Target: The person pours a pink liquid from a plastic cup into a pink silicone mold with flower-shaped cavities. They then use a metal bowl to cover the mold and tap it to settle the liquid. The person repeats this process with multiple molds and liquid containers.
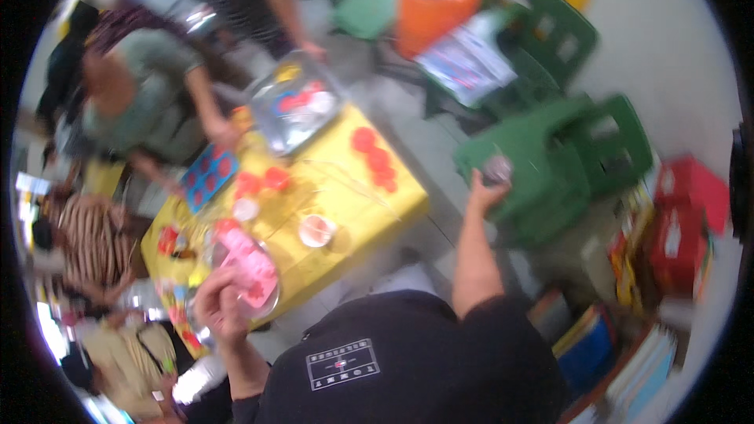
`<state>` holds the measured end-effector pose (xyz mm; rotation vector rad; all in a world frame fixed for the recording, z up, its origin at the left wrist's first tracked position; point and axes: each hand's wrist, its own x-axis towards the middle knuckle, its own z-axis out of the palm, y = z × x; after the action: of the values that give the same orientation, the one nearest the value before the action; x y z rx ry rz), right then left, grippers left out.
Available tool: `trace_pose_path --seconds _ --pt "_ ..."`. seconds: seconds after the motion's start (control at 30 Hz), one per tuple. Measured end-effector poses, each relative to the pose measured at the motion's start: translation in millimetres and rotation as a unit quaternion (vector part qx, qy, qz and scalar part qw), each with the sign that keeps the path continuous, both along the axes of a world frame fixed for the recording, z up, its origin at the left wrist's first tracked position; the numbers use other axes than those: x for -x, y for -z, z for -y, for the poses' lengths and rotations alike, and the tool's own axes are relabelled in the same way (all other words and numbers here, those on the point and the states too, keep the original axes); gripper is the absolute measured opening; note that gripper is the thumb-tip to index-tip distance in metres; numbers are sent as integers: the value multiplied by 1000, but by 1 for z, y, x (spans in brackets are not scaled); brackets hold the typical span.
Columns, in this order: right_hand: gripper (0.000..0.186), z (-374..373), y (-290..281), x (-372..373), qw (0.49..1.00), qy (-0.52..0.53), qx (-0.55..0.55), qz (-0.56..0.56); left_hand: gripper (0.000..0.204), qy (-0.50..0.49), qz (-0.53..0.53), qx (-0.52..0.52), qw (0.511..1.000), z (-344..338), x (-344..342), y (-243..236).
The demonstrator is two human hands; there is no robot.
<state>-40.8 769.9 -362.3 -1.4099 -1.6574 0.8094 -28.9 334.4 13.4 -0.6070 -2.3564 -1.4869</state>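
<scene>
The right hand (490, 191) holds one small container (497, 168); the left hand (222, 304) curls near one pink mould (248, 257), its grip I cannot tell. One counter (363, 224) bears one metal tray (292, 138).

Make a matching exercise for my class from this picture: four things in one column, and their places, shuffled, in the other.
Things:
1. Orange container
2. Pink tray
3. Small see-through thing
4. Blue tray

Places:
A. In the fingers of the wearer's right hand
B. At another person's hands
C. Among the green chairs
D. On the yellow table, nearest the wearer's left hand

Right pairs: 1-C, 2-D, 3-A, 4-B
</scene>
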Motion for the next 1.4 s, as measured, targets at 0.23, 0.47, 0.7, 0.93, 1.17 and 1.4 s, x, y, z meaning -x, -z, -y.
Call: trace_pose_path --seconds 0.23,0.47,0.7,0.93,1.17,1.4 --pt "56 -44 -13 18 994 -46 -22 -95 13 30 45 43 998 -56 9 -19" --pt "73 -86 96 16 990 96 -71 69 15 32 54 -7 998 -52 -3 -19" --pt "60 -20 -42 13 993 97 -47 47 15 12 76 -26 997 -34 -7 -11" --pt "59 -18 -70 9 987 -5 -161 -25 16 1 25 -41 999 -8 -24 -6" --pt "57 -3 -140 -2 953 -16 -276 -122 15 14 19 -55 998 35 -45 -10" --pt "54 83 -260 -29 896 -61 -391 -200 16 39 65 -146 986 105 -63 -5"
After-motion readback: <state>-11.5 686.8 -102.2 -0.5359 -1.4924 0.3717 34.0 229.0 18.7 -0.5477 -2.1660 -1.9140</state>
